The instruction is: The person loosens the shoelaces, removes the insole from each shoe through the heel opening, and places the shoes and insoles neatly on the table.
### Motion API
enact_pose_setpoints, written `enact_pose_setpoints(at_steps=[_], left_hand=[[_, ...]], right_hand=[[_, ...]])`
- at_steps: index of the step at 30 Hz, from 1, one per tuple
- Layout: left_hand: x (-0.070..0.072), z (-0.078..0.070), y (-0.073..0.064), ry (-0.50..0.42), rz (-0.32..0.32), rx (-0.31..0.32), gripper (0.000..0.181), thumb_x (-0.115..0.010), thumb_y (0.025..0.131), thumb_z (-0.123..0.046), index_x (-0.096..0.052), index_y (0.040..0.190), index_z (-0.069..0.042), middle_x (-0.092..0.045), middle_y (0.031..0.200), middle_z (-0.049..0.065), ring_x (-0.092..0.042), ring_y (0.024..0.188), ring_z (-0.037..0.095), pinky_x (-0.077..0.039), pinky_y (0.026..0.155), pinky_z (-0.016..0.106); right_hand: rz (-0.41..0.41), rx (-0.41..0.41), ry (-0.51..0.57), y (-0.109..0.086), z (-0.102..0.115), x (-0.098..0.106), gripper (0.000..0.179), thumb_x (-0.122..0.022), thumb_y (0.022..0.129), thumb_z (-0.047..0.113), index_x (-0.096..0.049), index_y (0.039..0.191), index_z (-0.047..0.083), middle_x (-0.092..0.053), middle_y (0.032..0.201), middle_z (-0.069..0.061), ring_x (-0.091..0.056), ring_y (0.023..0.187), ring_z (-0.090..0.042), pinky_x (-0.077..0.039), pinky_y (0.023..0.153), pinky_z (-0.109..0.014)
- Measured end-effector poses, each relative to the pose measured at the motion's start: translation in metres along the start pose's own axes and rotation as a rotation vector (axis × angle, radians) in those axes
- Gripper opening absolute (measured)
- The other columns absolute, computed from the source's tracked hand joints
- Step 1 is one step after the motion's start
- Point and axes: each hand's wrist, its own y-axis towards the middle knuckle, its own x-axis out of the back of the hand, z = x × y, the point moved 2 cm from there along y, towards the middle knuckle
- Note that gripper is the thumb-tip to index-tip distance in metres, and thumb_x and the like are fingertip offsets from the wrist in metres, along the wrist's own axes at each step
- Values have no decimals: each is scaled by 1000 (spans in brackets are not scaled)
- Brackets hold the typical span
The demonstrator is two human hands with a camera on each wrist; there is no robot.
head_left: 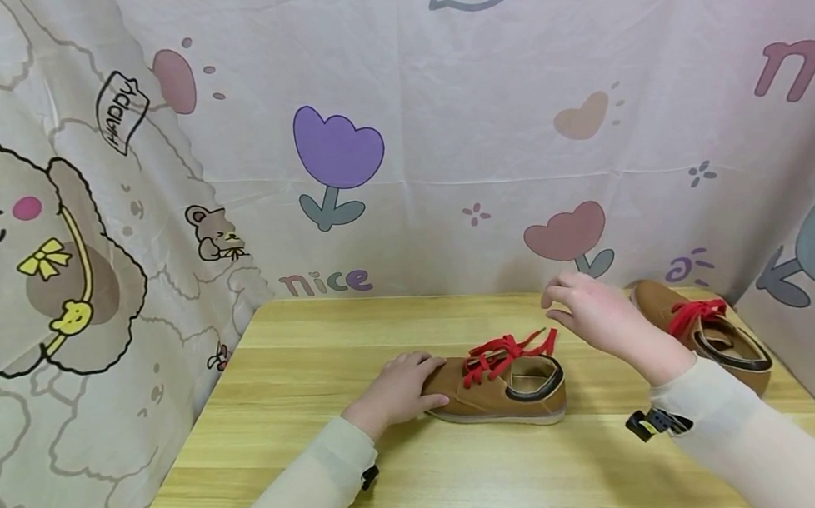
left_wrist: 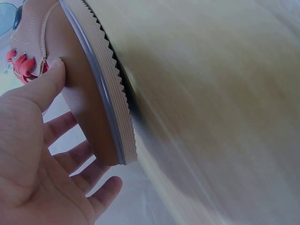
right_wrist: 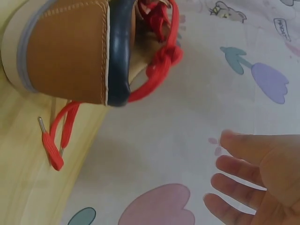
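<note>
A brown shoe (head_left: 494,391) with red laces (head_left: 505,352) and a dark collar lies sole down on the table, its toe to the left. My left hand (head_left: 400,389) grips the toe, thumb on the near side and fingers over the far side. From the left wrist view, that thumb (left_wrist: 49,84) presses the shoe's brown upper (left_wrist: 82,89) just above the ridged pale sole. Held in the air beyond the heel, my right hand (head_left: 595,312) has loosely bent fingers and nothing in them. The knotted lace (right_wrist: 164,61) trails past the heel in the right wrist view.
A second brown shoe (head_left: 654,301), also laced in red, stands at the table's right edge, beyond my right forearm. The wooden table (head_left: 298,350) meets a printed curtain (head_left: 407,120) at its back and sides.
</note>
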Motion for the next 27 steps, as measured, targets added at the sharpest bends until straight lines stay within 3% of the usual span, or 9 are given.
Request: enact_pose_setpoints(at_steps=[13, 19, 27], left_hand=[[-2, 1, 0, 1, 2, 12, 69, -61, 94, -56, -46, 151, -20, -48, 149, 10, -44, 136, 32, -34, 112, 50], [-1, 0, -1, -4, -4, 13, 69, -62, 94, -55, -46, 151, -20, -49, 148, 10, -45, 135, 32, -34, 112, 50], [0, -1, -1, 2, -2, 13, 69, -62, 94, -55, -47, 151, -20, -49, 148, 10, -45, 135, 32, -34, 112, 50]], right_hand=[[59, 72, 13, -11, 18, -22, 12, -83, 84, 17, -71, 87, 16, -62, 94, 3, -62, 81, -16, -54, 68, -34], [86, 130, 20, -13, 24, -34, 19, -87, 78, 19, -73, 88, 14, -62, 93, 2, -61, 83, -17, -55, 72, -35], [96, 133, -11, -14, 25, -48, 14, -83, 83, 13, -70, 82, 17, -61, 94, 2, -58, 85, -18, -54, 70, -35]])
